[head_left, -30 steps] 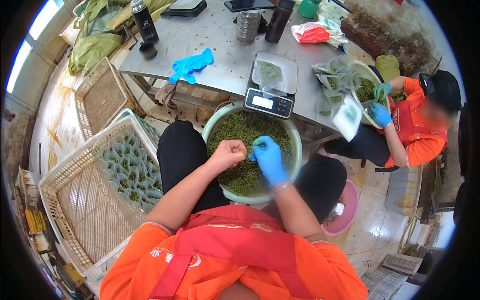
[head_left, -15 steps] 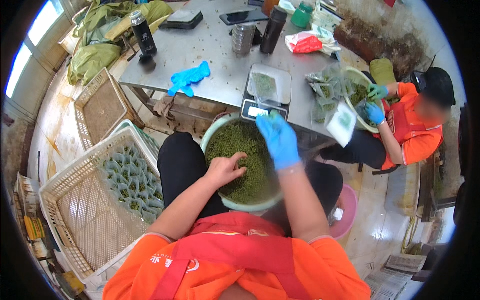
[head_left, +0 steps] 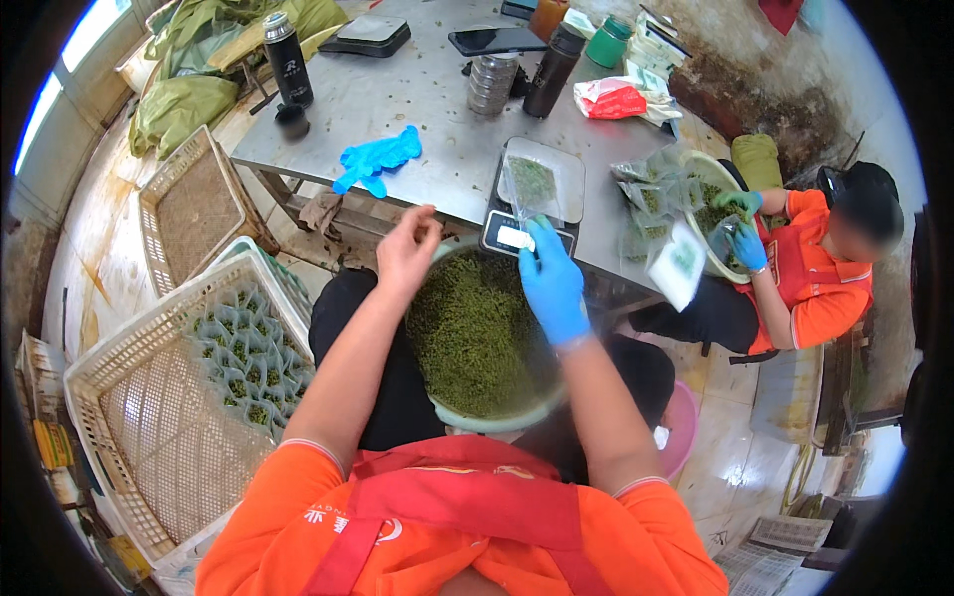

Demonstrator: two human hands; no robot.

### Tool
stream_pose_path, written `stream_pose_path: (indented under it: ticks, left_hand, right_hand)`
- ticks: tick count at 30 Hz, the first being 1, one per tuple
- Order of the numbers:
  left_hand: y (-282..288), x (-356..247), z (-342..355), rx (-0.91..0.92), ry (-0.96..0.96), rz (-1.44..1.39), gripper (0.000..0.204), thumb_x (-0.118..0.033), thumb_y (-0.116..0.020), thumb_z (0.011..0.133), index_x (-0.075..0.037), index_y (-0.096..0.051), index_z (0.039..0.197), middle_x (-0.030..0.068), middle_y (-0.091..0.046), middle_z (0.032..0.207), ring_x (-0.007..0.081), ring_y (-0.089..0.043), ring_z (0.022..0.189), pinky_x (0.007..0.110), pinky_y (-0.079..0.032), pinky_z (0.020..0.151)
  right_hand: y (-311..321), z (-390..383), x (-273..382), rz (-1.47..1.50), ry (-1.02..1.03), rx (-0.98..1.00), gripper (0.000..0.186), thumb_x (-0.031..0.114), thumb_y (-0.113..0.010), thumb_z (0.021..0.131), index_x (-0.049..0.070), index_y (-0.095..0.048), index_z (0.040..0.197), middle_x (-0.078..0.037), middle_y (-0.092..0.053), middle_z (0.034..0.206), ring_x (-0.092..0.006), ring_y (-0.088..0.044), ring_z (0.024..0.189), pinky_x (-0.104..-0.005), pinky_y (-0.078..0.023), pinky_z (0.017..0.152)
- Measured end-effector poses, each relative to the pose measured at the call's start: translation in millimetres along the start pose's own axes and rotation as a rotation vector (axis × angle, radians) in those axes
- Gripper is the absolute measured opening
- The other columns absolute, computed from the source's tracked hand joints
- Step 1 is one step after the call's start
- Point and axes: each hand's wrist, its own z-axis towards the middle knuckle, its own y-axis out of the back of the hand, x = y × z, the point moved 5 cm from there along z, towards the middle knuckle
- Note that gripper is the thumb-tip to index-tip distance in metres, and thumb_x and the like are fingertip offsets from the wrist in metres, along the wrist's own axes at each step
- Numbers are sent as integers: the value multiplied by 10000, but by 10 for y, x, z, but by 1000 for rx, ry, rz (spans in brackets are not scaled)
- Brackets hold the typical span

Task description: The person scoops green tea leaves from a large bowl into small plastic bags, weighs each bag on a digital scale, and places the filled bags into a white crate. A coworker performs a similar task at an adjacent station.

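My bare left hand (head_left: 405, 250) is raised over the left rim of a pale green basin, holding nothing, its fingers loosely bent and apart. The basin (head_left: 487, 423) sits between my legs, filled with small green grains or buds (head_left: 467, 333). My right hand (head_left: 554, 288), in a blue glove, reaches to the front of a digital scale (head_left: 566, 179). Its fingertips meet the near end of a clear plastic bag (head_left: 532, 182), with thumb and forefinger apart. The bag lies on the scale's plate with some green contents inside.
A white crate (head_left: 149, 437) at left holds several filled bags (head_left: 243, 363). On the metal table (head_left: 427, 109) lie a blue glove (head_left: 378, 159), bottles and a phone (head_left: 497, 41). At right a co-worker (head_left: 815, 258) handles another basin (head_left: 711, 253); a pink basin (head_left: 681, 427) stands near my right leg.
My left hand has lifted out of the green contents and moved up and left. My right hand has shifted slightly down, its fingertips at the bag. The view has shifted a little.
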Motion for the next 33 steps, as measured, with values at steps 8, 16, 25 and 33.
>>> stream_pose_path:
  ticks: [8, 16, 25, 33]
  left_hand:
    - [-125, -299, -120, -75, -511, 326, 390, -179, -691, 744, -79, -564, 1098, 98, -622, 1042, 264, -590, 973, 380, -460, 824]
    - [-221, -160, -81, 141, -82, 484, 587, -277, -695, 714, -121, -454, 1225, 150, -644, 799, 335, -629, 715, 420, -484, 595]
    - [-182, -195, -100, 124, -205, 479, 635, -177, -657, 689, -179, -437, 1285, 160, -634, 881, 341, -619, 777, 437, -479, 651]
    - [-221, -262, -110, 131, -328, 399, 639, -158, -671, 679, -155, -452, 1279, 151, -641, 933, 340, -619, 810, 410, -486, 681]
  right_hand:
    - [-278, 660, 52, -396, 72, 286, 294, 210, -556, 824, 116, -583, 1101, -124, -535, 1201, -335, -619, 778, -411, -512, 662]
    - [-236, 358, 795, -195, 313, 271, 132, 116, -544, 779, 72, -593, 894, -123, -582, 1092, -277, -628, 651, -390, -502, 551]
    - [-333, 323, 742, -191, 183, 453, 303, 88, -493, 784, 150, -591, 1064, -117, -591, 1119, -308, -631, 695, -427, -510, 608]
    - [-313, 299, 547, 188, 248, 418, 306, 100, -549, 797, 72, -581, 1101, -177, -627, 943, -286, -641, 734, -381, -520, 647]
